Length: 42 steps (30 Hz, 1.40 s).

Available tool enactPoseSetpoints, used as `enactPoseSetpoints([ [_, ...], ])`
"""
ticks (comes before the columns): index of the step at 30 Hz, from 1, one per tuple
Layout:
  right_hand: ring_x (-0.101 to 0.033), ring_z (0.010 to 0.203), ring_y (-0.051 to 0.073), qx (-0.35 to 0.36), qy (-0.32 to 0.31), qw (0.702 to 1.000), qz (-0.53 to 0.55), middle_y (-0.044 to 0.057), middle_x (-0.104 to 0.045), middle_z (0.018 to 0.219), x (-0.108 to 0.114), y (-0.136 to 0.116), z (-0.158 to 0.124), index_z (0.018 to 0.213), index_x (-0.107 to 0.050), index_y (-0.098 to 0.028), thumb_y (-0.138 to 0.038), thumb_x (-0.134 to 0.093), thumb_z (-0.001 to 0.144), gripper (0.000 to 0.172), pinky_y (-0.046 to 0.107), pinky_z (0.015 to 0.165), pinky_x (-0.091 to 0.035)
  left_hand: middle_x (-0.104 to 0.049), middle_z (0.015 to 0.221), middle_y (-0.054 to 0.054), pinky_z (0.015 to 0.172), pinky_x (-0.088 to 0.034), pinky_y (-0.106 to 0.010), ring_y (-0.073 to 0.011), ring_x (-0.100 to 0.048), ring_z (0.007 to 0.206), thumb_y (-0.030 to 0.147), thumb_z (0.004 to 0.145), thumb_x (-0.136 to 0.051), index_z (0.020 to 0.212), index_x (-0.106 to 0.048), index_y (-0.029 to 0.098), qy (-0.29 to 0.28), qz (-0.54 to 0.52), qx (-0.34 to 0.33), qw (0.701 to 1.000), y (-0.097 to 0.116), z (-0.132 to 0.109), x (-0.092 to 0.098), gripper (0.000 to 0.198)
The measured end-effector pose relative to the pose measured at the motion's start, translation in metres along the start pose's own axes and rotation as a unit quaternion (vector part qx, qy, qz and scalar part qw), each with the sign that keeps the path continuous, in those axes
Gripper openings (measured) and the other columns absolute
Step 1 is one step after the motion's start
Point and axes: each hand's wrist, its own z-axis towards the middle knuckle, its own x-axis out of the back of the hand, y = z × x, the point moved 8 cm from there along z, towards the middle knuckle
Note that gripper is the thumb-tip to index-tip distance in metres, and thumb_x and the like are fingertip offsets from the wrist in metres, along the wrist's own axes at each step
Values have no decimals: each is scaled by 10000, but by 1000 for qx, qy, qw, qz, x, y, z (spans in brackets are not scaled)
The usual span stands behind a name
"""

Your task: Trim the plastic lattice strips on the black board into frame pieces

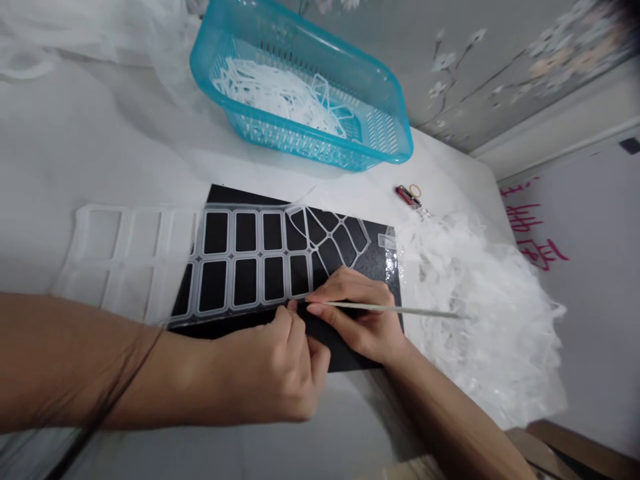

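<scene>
A thin pale stick point(420, 311) is pinched in my right hand point(370, 313), its tip at the lower edge of a translucent sheet point(231, 267) of rounded rectangular frames. My left hand point(293, 360) is closed beside that tip, thumb and finger at the sheet's edge; whatever they grip is hidden. The sheet lies partly on a black board point(345, 360) and runs off it to the left across the white table. At its right end, several thin frame strips point(330, 235) are loosened and bent out of line.
A blue basket point(320, 147) holding white frame strips point(280, 93) stands at the back. A large heap of translucent scraps point(490, 327) lies at the right. Near it is a small red tool point(407, 197), perhaps clippers. Whitish plastic material point(100, 27) fills the far left.
</scene>
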Motion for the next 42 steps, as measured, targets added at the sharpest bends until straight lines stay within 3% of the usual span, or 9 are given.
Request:
enactPoseSetpoints([
  [8,-668,691,162,-2,-9,1000,-5,7,-777,827,-2,0,0,932,-739,-273,-126,-698,847,174,357,660,-557,-674,567,-67,520,-544,-325,-234,-675,569,231,820,-566,718,-685,162,11,5,-12,1000,0,-1,0,171],
  [16,-681,719,173,19,-30,999,-29,-6,-775,877,-4,-4,-1,966,-710,-308,-118,-666,865,219,372,674,-569,-664,567,-46,573,-539,-328,-204,-639,544,216,850,-550,735,-681,168,-8,15,-2,1000,-2,-1,-3,180],
  [22,-646,689,173,26,-28,996,-81,-11,-755,825,0,-6,-1,941,-681,-296,-120,-639,868,195,395,693,-555,-649,557,-32,569,-533,-328,-191,-621,547,254,857,-577,717,-674,187,13,27,-1,1000,-2,-2,-1,183],
  [26,-696,942,210,68,-35,992,-99,24,-773,953,-3,-9,-3,924,-663,-234,-117,-662,856,135,458,905,-542,-718,666,-59,682,-598,-391,-263,-715,705,298,845,-575,768,-692,186,-9,13,-4,1000,0,-2,3,179],
  [29,-613,1196,260,70,-51,990,-108,52,-774,1022,-5,-8,-4,944,-661,-217,-102,-653,852,147,506,989,-521,-720,656,-60,733,-621,-413,-284,-733,728,289,829,-553,751,-688,185,6,1,2,1000,1,-1,6,187],
  [31,-577,1251,277,70,-57,988,-124,51,-773,1040,-5,-6,-5,968,-671,-231,-104,-650,854,172,526,992,-520,-721,646,-74,722,-628,-403,-285,-736,717,262,811,-551,739,-685,175,20,0,15,1000,1,-2,6,175],
  [37,-598,1184,270,150,-73,956,-242,-38,-759,1102,-8,-10,-9,1012,-685,-348,-130,-678,854,270,580,1062,-424,-696,596,-100,731,-625,-368,-264,-726,672,207,779,-564,652,-648,167,33,-26,80,996,-8,0,2,157],
  [42,-658,1006,247,150,21,963,-222,-14,-752,1144,9,-13,6,1084,-656,-337,-85,-636,864,335,519,883,-506,-640,500,-67,623,-614,-329,-279,-733,691,223,754,-620,611,-606,184,35,-56,100,993,-12,1,-2,149],
])
